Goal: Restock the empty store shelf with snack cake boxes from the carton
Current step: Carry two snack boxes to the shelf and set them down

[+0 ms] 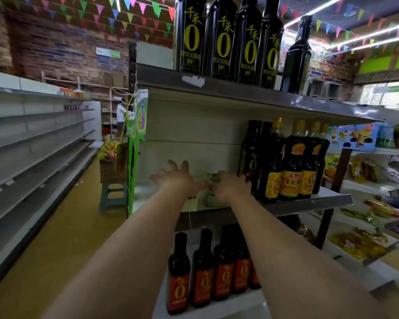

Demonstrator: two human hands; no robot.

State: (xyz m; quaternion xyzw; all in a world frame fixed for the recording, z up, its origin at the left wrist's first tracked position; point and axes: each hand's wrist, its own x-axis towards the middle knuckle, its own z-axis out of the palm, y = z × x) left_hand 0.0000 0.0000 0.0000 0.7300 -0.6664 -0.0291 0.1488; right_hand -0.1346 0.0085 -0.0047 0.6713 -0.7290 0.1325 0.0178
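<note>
Reaching onto the middle shelf (pixel 309 201), both hands: left hand (pixel 177 178) spread; right hand (pixel 232 185) on pale boxes (pixel 213 199).

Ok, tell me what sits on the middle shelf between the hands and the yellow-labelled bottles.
Head view: nothing sits between. The right hand reaches right beside the yellow-labelled bottles on the middle shelf; pale boxes lie under both hands, blurred.

**Readable labels: sauce bottles only**

Tall black glass bottles on top shelf (pixel 219 40): yellow "千禾", big "0", "180" underneath. Small line between them too blurred to read.
Dark bottles with yellow caps on middle shelf (pixel 293 166): yellow label reads "自然"; rest is illegible.
Small dark bottles with red labels on lower shelf (pixel 203 279): yellow "0".
Shelf tags, hanging signs: unreadable.
</note>
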